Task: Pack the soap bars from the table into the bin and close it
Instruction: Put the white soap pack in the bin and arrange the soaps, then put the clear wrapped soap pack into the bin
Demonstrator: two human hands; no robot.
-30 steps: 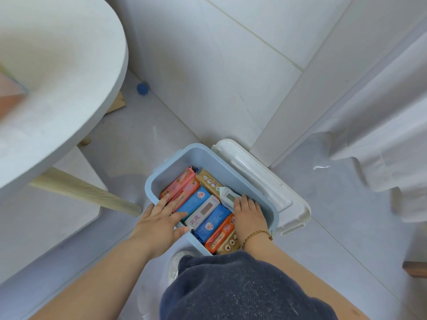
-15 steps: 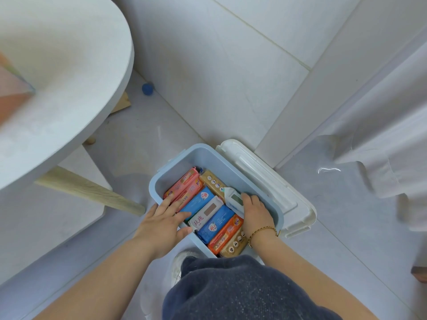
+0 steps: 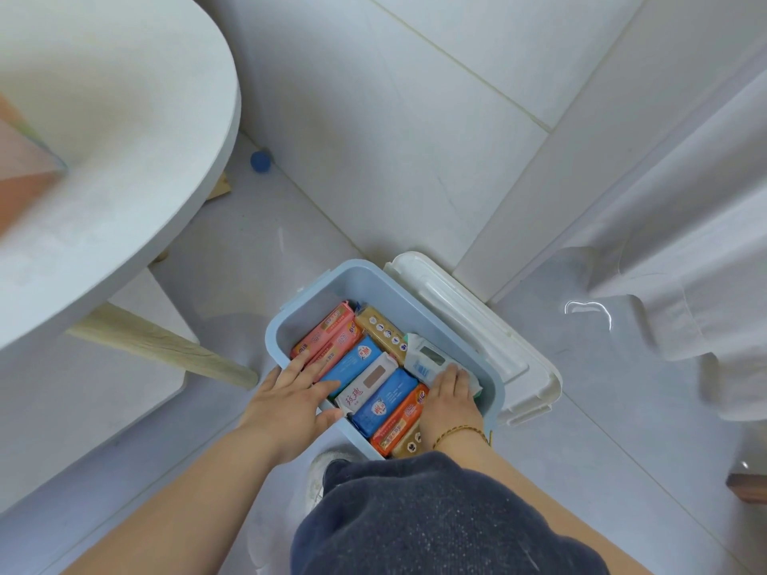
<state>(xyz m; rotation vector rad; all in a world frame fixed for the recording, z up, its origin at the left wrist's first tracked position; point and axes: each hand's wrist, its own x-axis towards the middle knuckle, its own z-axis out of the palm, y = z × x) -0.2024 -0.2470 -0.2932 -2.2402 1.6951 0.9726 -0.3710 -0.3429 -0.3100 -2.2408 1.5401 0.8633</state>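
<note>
**Two-handed contact inside the open bin (image 3: 328,292)**

Your left hand (image 3: 286,394) rests on the pink soap bars (image 3: 328,329) at the bin's left wall, fingers straight and slightly spread. Your right hand (image 3: 450,394) covers the near end of the white soap bar (image 3: 427,354) at the right wall, fingers together; whether they grip it cannot be told. The lid (image 3: 489,338) lies just beside the bin.

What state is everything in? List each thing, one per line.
Light blue plastic bin: open, nearly full.
White plastic lid: off, lying beside the bin.
Wrapped soap bars: packed in rows inside.
White soap pack: tilted, not lying flat.
Left hand: flat on pink bars.
Right hand: pressing the white pack.
</note>
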